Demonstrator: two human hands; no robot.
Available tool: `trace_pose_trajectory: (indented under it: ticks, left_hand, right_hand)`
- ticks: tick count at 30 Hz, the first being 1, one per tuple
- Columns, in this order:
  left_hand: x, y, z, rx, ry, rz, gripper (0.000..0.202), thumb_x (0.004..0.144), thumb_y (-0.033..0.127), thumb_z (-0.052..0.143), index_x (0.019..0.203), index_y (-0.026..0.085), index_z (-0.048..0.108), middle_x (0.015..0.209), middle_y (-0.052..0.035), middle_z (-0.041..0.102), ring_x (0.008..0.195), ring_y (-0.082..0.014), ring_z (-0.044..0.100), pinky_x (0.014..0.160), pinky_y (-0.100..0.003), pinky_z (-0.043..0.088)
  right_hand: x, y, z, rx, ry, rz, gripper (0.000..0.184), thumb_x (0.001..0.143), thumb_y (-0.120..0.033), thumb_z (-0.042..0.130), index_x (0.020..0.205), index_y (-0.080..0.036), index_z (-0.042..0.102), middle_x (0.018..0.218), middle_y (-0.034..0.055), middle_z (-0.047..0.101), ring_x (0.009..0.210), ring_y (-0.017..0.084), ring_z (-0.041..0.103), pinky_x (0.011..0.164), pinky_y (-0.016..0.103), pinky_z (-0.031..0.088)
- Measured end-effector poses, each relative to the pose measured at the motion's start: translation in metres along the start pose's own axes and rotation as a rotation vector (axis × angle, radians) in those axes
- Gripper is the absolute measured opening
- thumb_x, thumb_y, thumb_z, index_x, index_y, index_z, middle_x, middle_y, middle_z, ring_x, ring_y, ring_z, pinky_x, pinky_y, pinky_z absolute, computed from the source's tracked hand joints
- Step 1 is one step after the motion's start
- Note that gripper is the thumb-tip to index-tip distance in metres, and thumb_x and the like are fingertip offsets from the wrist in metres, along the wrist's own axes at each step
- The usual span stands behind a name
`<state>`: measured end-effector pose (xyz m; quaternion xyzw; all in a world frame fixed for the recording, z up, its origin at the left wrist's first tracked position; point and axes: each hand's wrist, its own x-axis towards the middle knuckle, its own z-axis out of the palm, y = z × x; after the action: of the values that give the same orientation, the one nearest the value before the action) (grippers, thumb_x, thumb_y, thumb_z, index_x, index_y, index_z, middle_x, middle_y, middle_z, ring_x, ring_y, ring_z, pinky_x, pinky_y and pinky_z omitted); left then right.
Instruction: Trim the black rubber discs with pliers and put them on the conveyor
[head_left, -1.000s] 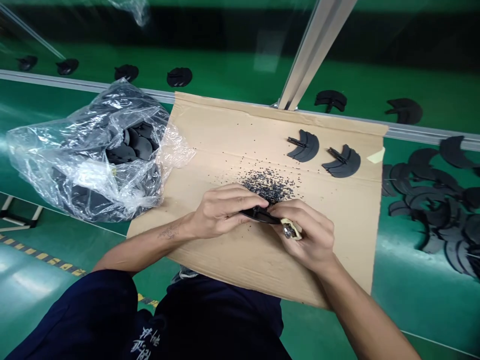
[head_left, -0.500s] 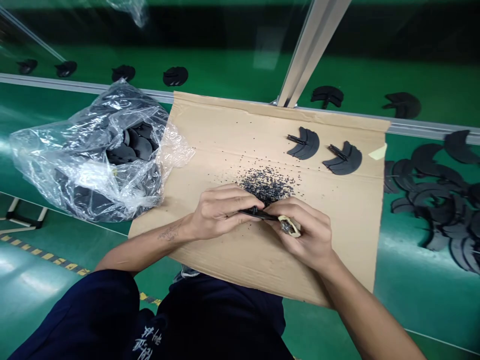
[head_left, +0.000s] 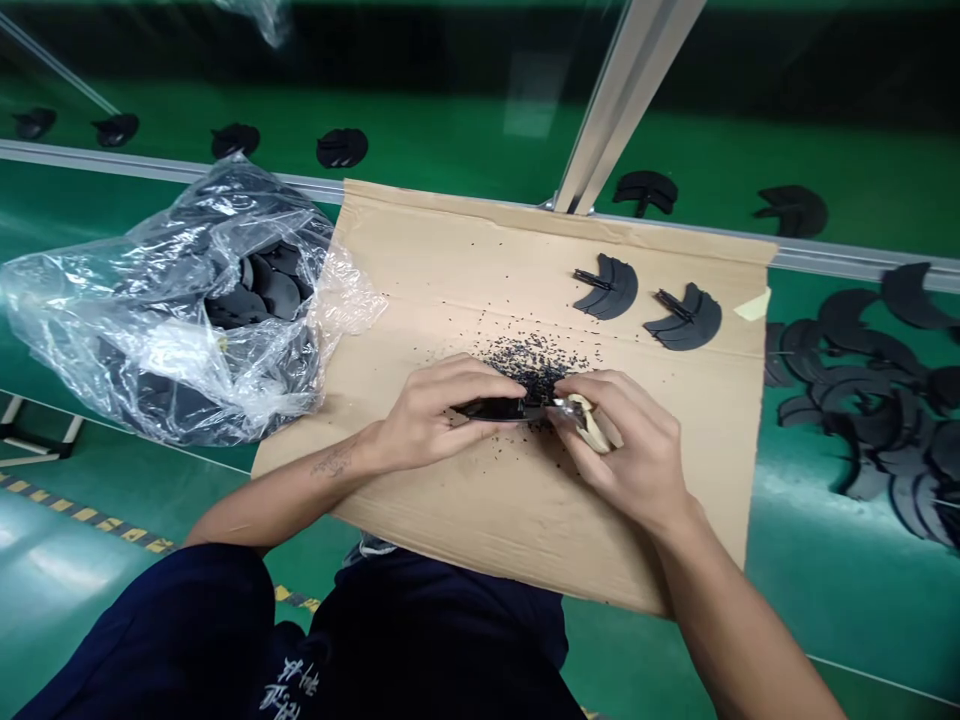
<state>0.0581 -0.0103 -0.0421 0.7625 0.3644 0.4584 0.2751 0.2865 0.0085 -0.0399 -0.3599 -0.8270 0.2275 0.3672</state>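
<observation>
My left hand is closed on a flat black plastic part, held edge-on just above a sheet of cardboard. My right hand grips a small cutting tool with a tape-wrapped handle; its metal tip touches the right end of the part. A heap of small black trimmings lies on the cardboard just beyond my fingers. Two fan-shaped stacks of black parts rest at the cardboard's far right.
A clear plastic bag full of black parts sits to the left. Several loose black parts are piled on the green surface at the right. More black parts lie on the green belt beyond a metal rail. A slanted aluminium post rises behind the cardboard.
Both hands have shifted slightly away from me, toward the heap of trimmings. My right hand has turned, so the tool's handle now points to the right.
</observation>
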Motion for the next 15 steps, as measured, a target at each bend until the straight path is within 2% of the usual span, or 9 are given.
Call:
trace_pose_trajectory:
  ticks: [3,8,15]
  left_hand:
    - [-0.0001,-0.0016,0.0001,-0.005,-0.013,0.005,0.025,0.090,0.026,0.072,0.114,0.020,0.071,0.095,-0.0054,0.077,0.087,-0.0140,0.071,0.078,-0.028,0.059]
    - [-0.0012,-0.0020,0.0017,-0.014,-0.040,0.011,0.025,0.090,0.027,0.072,0.114,0.020,0.072,0.096,-0.0060,0.077,0.087,-0.0142,0.070,0.079,-0.028,0.058]
    - [-0.0023,-0.0029,0.0030,-0.015,-0.023,0.052,0.022,0.089,0.023,0.073,0.110,0.019,0.073,0.094,-0.0061,0.078,0.082,-0.0130,0.071,0.077,-0.027,0.057]
  right_hand:
    - [-0.0024,0.0056,0.0023,-0.192,-0.033,-0.063,0.019,0.090,-0.018,0.060,0.109,-0.020,0.065,0.096,0.0101,0.073,0.084,0.023,0.066,0.072,0.037,0.050]
    - [-0.0055,0.0057,0.0065,-0.260,-0.048,-0.072,0.015,0.092,-0.017,0.059,0.105,-0.019,0.065,0.088,0.0078,0.071,0.076,0.020,0.060,0.068,0.034,0.046]
    - [-0.0050,0.0018,0.0038,-0.512,-0.017,-0.136,0.013,0.093,-0.015,0.057,0.099,-0.015,0.069,0.071,0.0035,0.066,0.065,0.016,0.053,0.062,0.030,0.040]
